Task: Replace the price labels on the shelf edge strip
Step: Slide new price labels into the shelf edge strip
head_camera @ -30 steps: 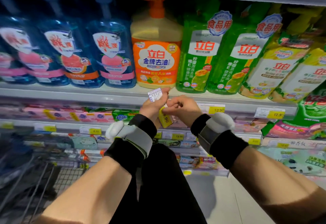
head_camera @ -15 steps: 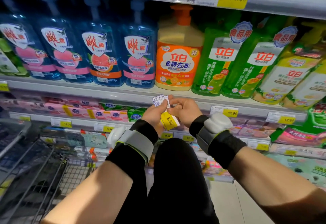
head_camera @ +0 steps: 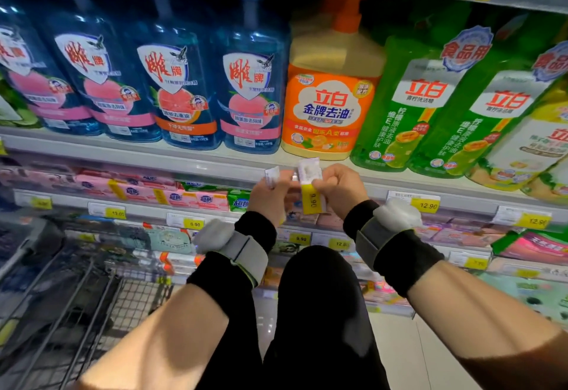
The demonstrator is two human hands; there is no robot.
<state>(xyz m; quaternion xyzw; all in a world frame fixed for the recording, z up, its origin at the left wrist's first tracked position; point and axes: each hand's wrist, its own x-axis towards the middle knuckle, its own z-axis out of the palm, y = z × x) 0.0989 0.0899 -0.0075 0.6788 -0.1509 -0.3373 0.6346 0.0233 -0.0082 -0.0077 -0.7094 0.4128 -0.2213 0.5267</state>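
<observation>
Both hands are raised in front of the grey shelf edge strip (head_camera: 190,165) under the detergent bottles. My right hand (head_camera: 339,188) pinches a white and yellow price label (head_camera: 311,188) marked 9.90, held upright with the yellow end down. My left hand (head_camera: 270,196) holds a smaller white label (head_camera: 272,176) between thumb and fingers, just left of the other label. The two labels are a little apart. Labels reading 12.90 (head_camera: 425,203) sit in the strip to the right.
Blue detergent bottles (head_camera: 181,88), an orange pump bottle (head_camera: 330,91) and green bottles (head_camera: 412,106) stand on the shelf above the strip. Lower shelves carry pink packs and more labels (head_camera: 190,223). A wire shopping cart (head_camera: 76,297) stands at lower left. My dark trouser knee (head_camera: 316,297) is below.
The labels were held together at my left fingers; now my right hand holds the 9.90 label apart from the small white one. The view has drifted left and closer.
</observation>
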